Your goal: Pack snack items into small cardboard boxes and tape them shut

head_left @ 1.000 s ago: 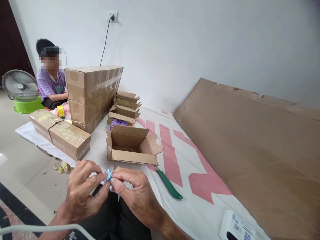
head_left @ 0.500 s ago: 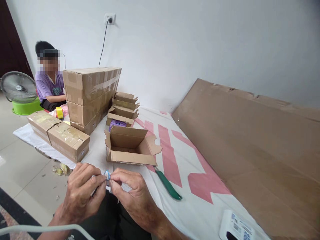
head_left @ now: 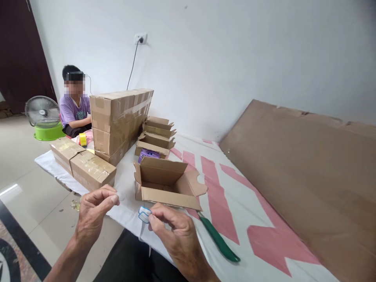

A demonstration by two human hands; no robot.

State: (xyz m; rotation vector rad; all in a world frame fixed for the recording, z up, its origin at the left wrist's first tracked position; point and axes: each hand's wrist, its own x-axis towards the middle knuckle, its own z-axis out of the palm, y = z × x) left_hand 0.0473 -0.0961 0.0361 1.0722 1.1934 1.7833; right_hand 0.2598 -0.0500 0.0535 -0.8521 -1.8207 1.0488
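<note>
Between the thumb and forefinger of my right hand [head_left: 179,231] is a small white label with a blue edge [head_left: 144,214], held over the table's near edge. My left hand [head_left: 95,209] is raised to the left, thumb and forefinger pinched together; whether anything tiny sits in the pinch I cannot make out. Just beyond the right hand stands an open cardboard box [head_left: 170,196], flaps up and nothing visible inside. A green-handled knife [head_left: 220,241] lies right of that hand, its blade end hidden by the box.
Taped cardboard boxes [head_left: 117,121] are stacked at the back left, with a long closed box [head_left: 85,162] before them. More open boxes [head_left: 155,141] and a purple packet [head_left: 149,155] stand behind. A cardboard sheet [head_left: 305,172] leans on the right. A person [head_left: 75,111] sits beyond, near a fan [head_left: 43,112].
My hands have come apart, the left moving away leftward. The label now shows in my right hand alone. The camera's view has shifted, so the surroundings appear lower and further right.
</note>
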